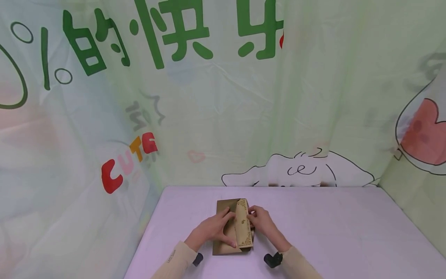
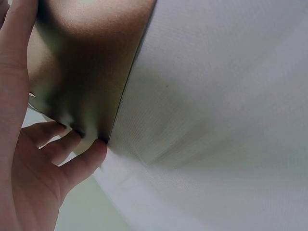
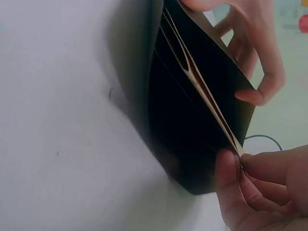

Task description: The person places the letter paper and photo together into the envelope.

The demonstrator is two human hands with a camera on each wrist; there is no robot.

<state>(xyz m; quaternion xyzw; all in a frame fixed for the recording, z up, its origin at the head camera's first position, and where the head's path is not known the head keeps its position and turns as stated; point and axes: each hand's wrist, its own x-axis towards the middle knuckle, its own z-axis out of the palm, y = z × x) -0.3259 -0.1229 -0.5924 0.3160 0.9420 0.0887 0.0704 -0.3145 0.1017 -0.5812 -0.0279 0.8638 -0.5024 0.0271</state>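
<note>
A brown envelope (image 1: 220, 248) lies on the table under both hands. From its right side shows a strip of folded cream paper (image 1: 242, 228) with an ornate printed border. My left hand (image 1: 213, 228) spreads across the envelope, thumb near the close end and fingers farther up, holding it. In the right wrist view the dark mouth of the envelope (image 3: 168, 130) gapes, with the cream paper (image 3: 204, 90) between its sides. There my right hand (image 3: 262, 185) pinches an edge of the paper between thumb and fingers. Whether it also grips the envelope, I cannot tell.
A pale lilac tabletop (image 1: 331, 224) surrounds the envelope. Printed curtains (image 1: 216, 116) hang behind it and at both sides. Dark wrist-worn devices (image 1: 273, 260) sit by the beige sleeves (image 1: 175, 260).
</note>
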